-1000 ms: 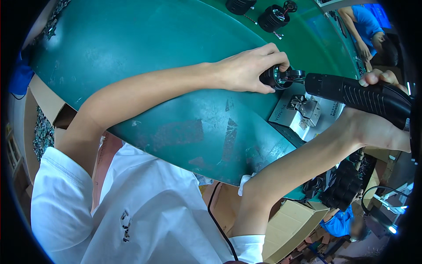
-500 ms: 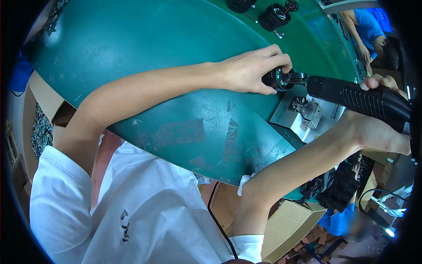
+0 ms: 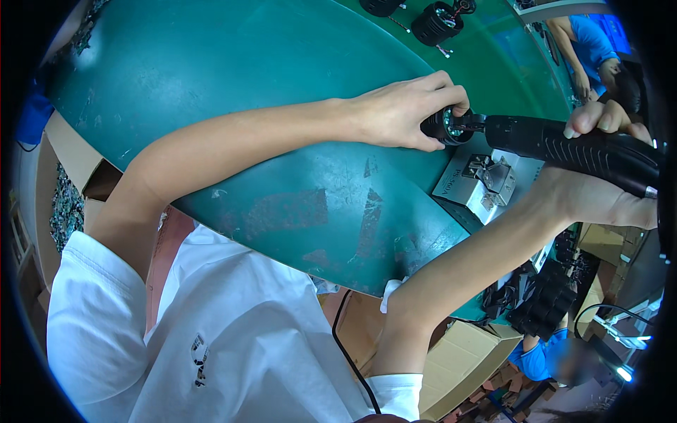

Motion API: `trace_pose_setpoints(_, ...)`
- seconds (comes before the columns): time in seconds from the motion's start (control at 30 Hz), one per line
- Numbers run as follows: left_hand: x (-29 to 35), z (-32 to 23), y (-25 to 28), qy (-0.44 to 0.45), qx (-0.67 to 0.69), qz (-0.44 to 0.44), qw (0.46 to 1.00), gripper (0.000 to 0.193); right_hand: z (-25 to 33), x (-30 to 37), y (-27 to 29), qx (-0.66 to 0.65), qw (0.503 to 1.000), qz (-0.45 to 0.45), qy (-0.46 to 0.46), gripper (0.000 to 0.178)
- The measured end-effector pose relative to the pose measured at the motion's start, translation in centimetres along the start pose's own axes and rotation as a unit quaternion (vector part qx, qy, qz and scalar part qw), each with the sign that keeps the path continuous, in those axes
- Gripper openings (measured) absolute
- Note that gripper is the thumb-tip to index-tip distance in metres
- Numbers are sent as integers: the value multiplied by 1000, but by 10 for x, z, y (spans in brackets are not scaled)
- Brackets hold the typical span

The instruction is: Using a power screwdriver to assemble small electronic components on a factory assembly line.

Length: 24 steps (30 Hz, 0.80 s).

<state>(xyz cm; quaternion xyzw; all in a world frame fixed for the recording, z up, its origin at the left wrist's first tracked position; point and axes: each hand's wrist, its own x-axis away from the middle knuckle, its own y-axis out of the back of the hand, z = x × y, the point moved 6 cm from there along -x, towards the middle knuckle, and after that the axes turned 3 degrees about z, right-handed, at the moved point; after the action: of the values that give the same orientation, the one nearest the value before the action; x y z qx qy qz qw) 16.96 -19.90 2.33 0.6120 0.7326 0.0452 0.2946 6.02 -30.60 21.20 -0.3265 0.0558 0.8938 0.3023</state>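
My left hand (image 3: pixel 402 116) grips a black cylindrical part (image 3: pixel 438 127) above the teal table (image 3: pixel 268 63), thumb and fingers around its sides. A small green circuit board shows in the part's end, which faces right. My right hand (image 3: pixel 596 201) is wrapped round a black electric screwdriver (image 3: pixel 557 139), held almost level. Its front end points left at the part and meets a small black piece there; the bit's tip cannot be made out. Below the screwdriver stands a grey box (image 3: pixel 455 185) with a shiny metal fixture (image 3: pixel 491 178) on top, partly behind my right forearm.
Two similar black cylindrical parts with short wires, one of them here (image 3: pixel 436 25), rest on the green surface (image 3: pixel 501 67) beyond the table. Open cardboard boxes (image 3: pixel 465 359) stand below the edge. Black items (image 3: pixel 543 299) lie at right. Two people in blue are nearby.
My right hand and the screwdriver have shifted slightly left and up, its front end closer to the part. The far cylindrical parts have moved slightly up and left. My left hand stays put.
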Motion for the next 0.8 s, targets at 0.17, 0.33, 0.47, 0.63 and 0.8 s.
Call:
trace_pose_setpoints(0.17,0,-7,-3,16,-42,-3,999,51,-2,-12,23,23,998,54,-1,96)
trace_pose_setpoints(0.33,2,-4,4,14,-92,-27,995,54,18,5,-15,194,969,-149,40,99)
trace_pose_setpoints(0.47,1,-2,1,24,-67,6,997,52,60,9,-28,93,984,40,150,77)
trace_pose_setpoints(0.63,0,-2,0,15,-52,11,998,52,57,21,24,344,895,-283,23,105)
trace_pose_setpoints(0.8,3,0,1,18,-55,17,998,53,45,17,14,304,915,-264,19,95)
